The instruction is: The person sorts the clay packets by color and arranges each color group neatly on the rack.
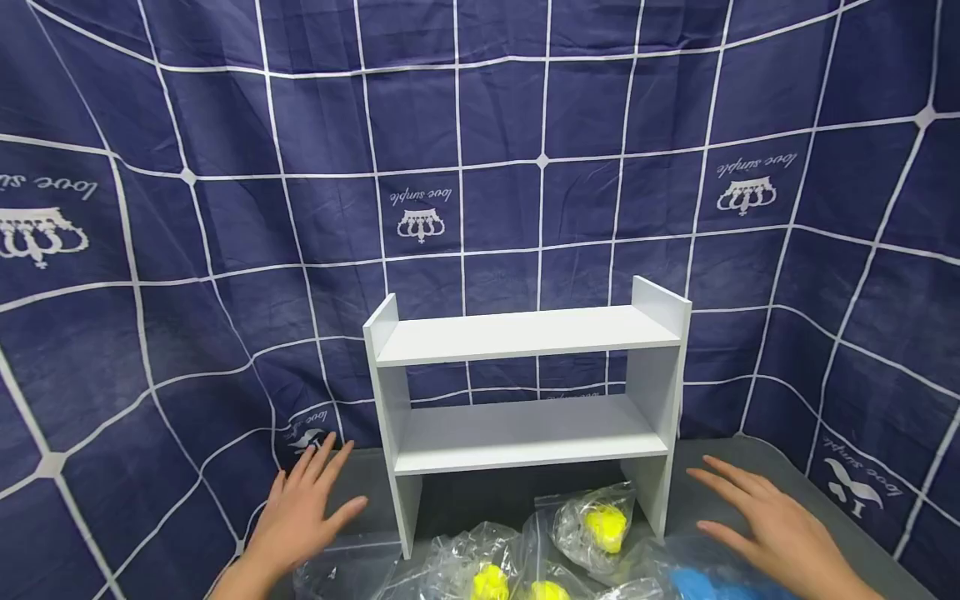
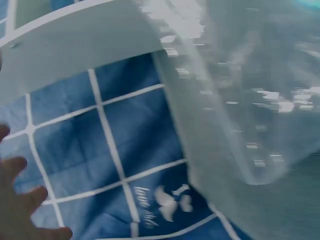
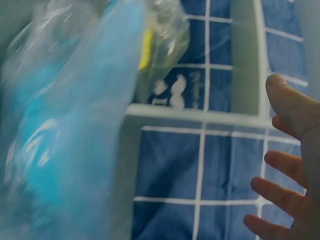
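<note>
A small white two-tier shelf (image 1: 536,333) stands upright on the grey surface. My left hand (image 1: 296,512) hovers left of it with fingers spread, apart from the shelf and holding nothing. On the other side my right hand (image 1: 780,529) is held out, fingers extended and nothing in its grasp. Between the hands lie transparent plastic bags with bright yellow lumps (image 1: 606,527) inside; one bag sits partly under the lower board. Close to the right hand is a bag with something blue (image 1: 701,583), its kind unclear. In the right wrist view this blue-filled bag (image 3: 45,150) is blurred.
A dark blue cloth (image 1: 495,117) with white grid lines and crown prints hangs behind and along both sides. The grey tabletop (image 1: 757,458) extends to the right of the shelf. Another transparent bag (image 1: 348,567) lies near the left hand.
</note>
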### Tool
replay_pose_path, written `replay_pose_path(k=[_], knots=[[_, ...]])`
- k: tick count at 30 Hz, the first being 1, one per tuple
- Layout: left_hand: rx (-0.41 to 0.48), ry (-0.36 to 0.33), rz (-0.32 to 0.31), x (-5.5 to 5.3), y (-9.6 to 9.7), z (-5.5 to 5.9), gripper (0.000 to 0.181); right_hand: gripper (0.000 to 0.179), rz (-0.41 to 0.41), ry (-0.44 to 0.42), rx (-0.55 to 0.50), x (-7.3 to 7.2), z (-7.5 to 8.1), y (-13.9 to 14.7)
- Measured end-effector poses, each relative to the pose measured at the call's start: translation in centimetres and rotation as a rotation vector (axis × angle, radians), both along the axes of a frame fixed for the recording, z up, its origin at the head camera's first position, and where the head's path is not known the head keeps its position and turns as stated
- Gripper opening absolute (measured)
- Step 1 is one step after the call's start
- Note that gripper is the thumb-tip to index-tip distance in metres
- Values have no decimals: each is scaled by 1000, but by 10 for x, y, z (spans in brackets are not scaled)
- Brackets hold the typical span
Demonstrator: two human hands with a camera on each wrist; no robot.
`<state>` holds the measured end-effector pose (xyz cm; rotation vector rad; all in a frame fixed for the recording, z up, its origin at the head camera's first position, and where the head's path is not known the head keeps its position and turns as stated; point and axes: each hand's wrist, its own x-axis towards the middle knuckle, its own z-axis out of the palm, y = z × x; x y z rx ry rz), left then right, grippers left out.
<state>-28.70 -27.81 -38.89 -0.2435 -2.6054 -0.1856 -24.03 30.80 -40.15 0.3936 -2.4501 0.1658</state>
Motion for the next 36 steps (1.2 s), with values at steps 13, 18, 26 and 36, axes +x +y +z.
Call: replay_pose_path(k=[13,18,26,36], knots=[[369,228,-224,-21,53,110,67,52,155,-26,-105,0,20,-46],[546,257,-393,-29,77,139,58,55,203,-130,-135,-8,10,-61],[780,273,-525,-51,97,160,47,66,353,-284,-198,-28,-11,-72],[878,373,-559,-41,112,171,36,68,437,-507,-356,-62,-32,-81]])
